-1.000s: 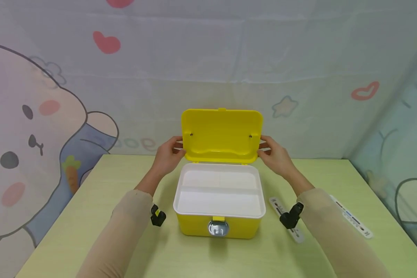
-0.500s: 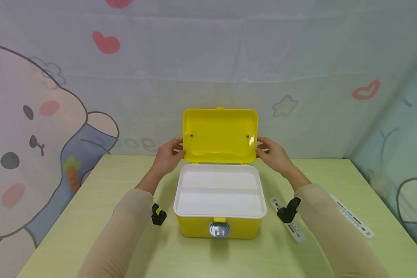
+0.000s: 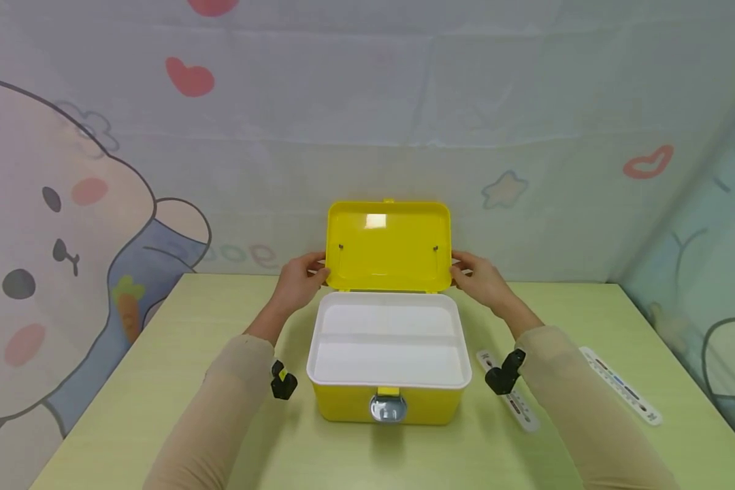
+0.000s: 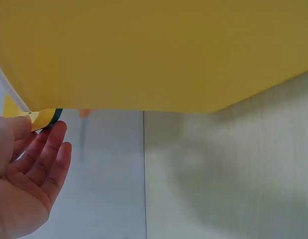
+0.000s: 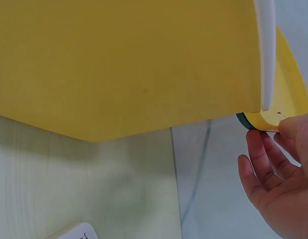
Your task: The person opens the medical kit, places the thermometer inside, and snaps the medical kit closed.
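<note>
A yellow storage box (image 3: 337, 405) stands at the middle of the table in the head view, its lid (image 3: 388, 248) raised at the back. Inside its top sits a white tray (image 3: 386, 364), with a silver clasp (image 3: 388, 410) on the front wall. My left hand (image 3: 297, 280) pinches the lid's left edge, thumb on the near side and fingers behind. At the opposite edge, my right hand (image 3: 482, 280) pinches the lid the same way. Both wrist views show the box's yellow side wall (image 4: 144, 55) and thumb and fingertips on the lid (image 5: 293, 89).
Two white printed strips lie right of the box: one strip (image 3: 525, 414) partly under the right wrist's black camera (image 3: 505, 373), another strip (image 3: 621, 386) beyond the right forearm. A patterned curtain (image 3: 343, 88) hangs behind the table (image 3: 214, 313).
The lid has swung farther back, so its top edge sits lower and it looks narrower. Both hands have moved with it, still holding its sides.
</note>
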`<state>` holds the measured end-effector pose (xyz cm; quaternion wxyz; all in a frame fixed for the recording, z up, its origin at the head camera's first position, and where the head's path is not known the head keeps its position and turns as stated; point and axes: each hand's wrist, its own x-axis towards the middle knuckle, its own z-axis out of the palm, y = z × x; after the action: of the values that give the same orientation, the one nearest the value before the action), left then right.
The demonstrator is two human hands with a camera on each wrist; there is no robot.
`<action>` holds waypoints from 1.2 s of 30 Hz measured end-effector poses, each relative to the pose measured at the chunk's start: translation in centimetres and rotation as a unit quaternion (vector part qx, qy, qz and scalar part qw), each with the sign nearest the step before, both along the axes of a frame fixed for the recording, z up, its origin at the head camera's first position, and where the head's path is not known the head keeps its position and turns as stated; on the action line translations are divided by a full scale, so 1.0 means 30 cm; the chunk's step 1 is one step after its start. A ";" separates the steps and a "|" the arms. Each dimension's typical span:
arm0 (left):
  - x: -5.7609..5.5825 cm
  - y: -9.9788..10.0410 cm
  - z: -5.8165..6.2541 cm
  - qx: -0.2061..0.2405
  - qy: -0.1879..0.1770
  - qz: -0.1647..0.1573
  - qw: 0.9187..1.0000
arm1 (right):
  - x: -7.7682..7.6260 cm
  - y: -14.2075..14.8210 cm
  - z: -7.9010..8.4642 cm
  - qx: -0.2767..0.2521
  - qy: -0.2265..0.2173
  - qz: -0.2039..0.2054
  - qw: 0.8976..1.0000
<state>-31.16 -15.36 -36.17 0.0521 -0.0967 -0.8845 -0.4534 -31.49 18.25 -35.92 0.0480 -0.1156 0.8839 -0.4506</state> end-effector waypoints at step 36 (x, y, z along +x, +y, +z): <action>-0.003 -0.008 -0.079 -0.013 -0.061 0.000 0.998 | 0.002 -0.008 -0.068 -0.052 -0.097 0.022 0.994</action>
<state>-31.24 -15.60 -38.55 -0.0036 -0.0694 -0.8918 -0.4470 -31.43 18.00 -37.95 0.1374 -0.0936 0.8474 -0.5043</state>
